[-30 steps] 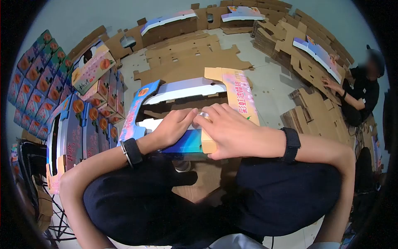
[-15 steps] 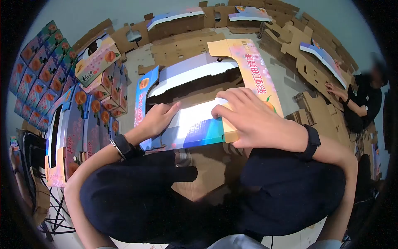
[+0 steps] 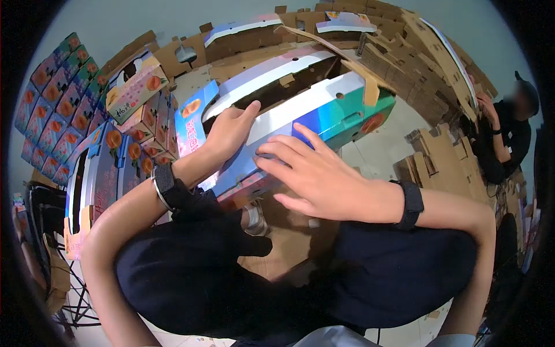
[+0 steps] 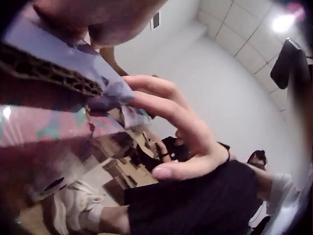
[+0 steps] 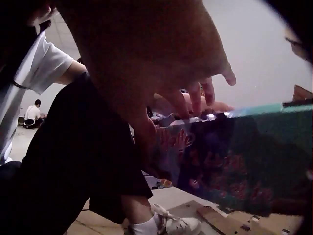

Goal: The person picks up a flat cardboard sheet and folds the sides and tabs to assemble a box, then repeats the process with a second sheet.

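Observation:
In the head view a printed cardboard box (image 3: 341,113) stands tilted before me, with a long opening in its top. Its near side runs from blue to green, and a blue end flap (image 3: 191,108) with a peach picture stands at its left. My left hand (image 3: 228,133) holds the near top edge, thumb over the panel and the other fingers mostly hidden at the opening. My right hand (image 3: 324,179) is spread with fairly straight fingers, its fingertips at the near blue edge. The left wrist view shows these fingertips (image 4: 129,90) at a folded corner.
Stacked peach-print boxes (image 3: 55,110) rise at the left, with more boxes (image 3: 136,92) beside them. Flat cardboard (image 3: 451,168) lies at the right, where another person (image 3: 511,127) handles a cardboard sheet (image 3: 442,58). My knees (image 3: 410,266) flank the near floor.
The box has turned and tilted, bringing its green right end into sight. My right hand has left the yellow end flap and moved left to the blue edge. The other person's sheet has risen.

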`<state>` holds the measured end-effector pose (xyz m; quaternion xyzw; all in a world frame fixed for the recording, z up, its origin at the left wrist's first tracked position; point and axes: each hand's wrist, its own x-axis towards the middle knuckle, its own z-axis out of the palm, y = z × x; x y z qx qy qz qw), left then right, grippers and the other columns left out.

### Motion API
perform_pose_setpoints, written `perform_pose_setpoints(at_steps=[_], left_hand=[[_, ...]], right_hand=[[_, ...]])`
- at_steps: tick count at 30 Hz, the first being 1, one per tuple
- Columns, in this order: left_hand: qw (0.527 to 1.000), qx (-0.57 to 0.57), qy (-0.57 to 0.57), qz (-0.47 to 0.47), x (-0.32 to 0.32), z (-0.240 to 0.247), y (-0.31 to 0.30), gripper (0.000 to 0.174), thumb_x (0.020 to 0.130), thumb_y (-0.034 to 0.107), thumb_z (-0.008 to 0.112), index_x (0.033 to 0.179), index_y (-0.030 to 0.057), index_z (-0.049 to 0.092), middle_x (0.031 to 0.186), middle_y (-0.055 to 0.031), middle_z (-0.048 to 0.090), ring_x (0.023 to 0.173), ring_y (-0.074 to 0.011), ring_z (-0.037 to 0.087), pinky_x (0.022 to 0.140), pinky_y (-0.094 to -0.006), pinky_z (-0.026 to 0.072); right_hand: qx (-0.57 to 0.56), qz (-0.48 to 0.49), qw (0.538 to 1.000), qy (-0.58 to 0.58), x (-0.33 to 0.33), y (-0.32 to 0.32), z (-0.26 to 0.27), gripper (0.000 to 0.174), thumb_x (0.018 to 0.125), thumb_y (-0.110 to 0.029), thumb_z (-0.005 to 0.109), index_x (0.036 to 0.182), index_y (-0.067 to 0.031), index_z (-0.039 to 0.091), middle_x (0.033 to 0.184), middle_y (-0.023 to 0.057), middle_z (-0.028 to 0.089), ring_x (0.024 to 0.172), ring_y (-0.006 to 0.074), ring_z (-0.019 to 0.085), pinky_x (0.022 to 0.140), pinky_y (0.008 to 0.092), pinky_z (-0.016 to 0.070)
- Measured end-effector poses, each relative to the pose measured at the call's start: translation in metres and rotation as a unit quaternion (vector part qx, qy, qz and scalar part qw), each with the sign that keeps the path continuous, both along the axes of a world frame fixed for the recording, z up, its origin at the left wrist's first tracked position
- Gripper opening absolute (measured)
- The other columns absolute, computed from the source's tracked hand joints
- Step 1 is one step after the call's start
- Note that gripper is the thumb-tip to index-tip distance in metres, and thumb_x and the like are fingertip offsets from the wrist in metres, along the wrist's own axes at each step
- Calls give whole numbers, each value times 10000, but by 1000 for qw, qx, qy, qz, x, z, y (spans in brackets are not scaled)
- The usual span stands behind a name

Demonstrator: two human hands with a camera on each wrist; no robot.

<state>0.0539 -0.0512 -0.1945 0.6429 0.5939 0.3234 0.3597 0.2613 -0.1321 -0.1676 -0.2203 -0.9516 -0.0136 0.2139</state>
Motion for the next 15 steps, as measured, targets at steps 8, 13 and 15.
perform_pose_setpoints(at_steps=[8,13,15], left_hand=[[991,-110,-57,-48,14,-4,-17,484,934,409,503,788,-27,656,677,-72,624,534,-93,537,487,-249,441],[989,-138,-30,-42,20,-8,-32,497,932,428,503,778,-17,659,666,-58,613,549,-87,518,518,-264,436],[989,-134,-17,-53,18,-19,-28,528,915,439,505,822,-59,657,686,-113,624,605,-141,559,583,-301,453]], right_hand=[[-210,3,965,159,-1,12,-6,191,741,-176,682,920,-112,692,1047,-4,605,1033,204,511,958,367,300],[-280,8,950,136,0,15,-23,138,764,-194,686,885,-128,689,1034,-28,615,1002,169,519,962,349,274],[-321,-10,937,134,-1,15,-26,129,767,-219,695,857,-127,682,999,-38,627,974,154,526,949,345,281]])
